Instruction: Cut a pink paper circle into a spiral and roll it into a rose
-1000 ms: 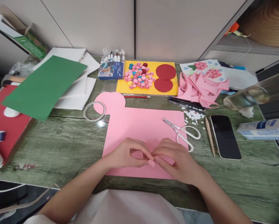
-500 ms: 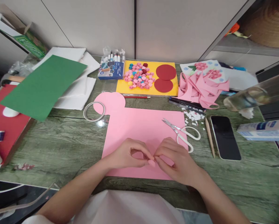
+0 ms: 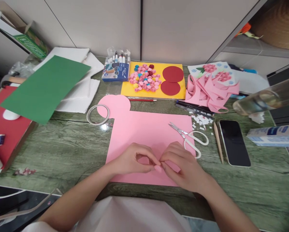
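My left hand (image 3: 130,160) and my right hand (image 3: 180,164) meet fingertip to fingertip over the near edge of a large pink paper sheet (image 3: 146,129). Between the pinched fingers sits a small pink piece of paper (image 3: 158,168), mostly hidden by the fingers. Both hands grip it. White-handled scissors (image 3: 191,138) lie on the sheet just beyond my right hand. A roll of clear tape (image 3: 97,114) rests by the sheet's round cut-out lobe.
On the green wood-grain table: a yellow board (image 3: 135,91) with small rolled paper flowers and two red discs, a marker box (image 3: 116,69), pink offcuts (image 3: 208,90), a phone (image 3: 234,142), a wooden stick (image 3: 217,141), a green sheet (image 3: 44,88), a red box (image 3: 4,129), a glue bottle (image 3: 272,135).
The hands stay pinched together at the same spot; only the fingers shift slightly on the small pink piece.
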A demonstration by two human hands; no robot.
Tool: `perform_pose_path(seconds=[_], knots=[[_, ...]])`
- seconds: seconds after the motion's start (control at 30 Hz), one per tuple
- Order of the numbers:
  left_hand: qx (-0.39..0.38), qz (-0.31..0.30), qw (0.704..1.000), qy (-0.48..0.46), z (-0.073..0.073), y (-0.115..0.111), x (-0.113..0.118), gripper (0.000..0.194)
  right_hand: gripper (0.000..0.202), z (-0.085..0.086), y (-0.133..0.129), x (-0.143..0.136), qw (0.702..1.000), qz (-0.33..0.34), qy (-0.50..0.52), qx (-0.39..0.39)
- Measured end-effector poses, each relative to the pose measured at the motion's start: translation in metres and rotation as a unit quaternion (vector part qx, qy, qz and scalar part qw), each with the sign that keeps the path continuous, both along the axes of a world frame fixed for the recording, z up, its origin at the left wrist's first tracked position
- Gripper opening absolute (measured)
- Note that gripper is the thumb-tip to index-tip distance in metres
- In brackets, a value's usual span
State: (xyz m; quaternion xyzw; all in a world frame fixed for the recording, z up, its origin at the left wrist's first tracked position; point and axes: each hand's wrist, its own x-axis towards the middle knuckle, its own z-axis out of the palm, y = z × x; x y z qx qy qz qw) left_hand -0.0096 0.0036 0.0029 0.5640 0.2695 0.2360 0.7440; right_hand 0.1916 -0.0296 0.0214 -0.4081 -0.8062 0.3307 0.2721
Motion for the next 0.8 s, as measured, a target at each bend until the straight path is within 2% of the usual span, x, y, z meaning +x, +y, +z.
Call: perform_pose_path(seconds=[0.8], knots=[[0.003, -0.016, 1.0, -0.006, 0.0015, 0.0011, 0.0, 0.018, 0.014, 0.004, 0.003, -0.0001, 1.0, 0.015, 0.019, -0.008]])
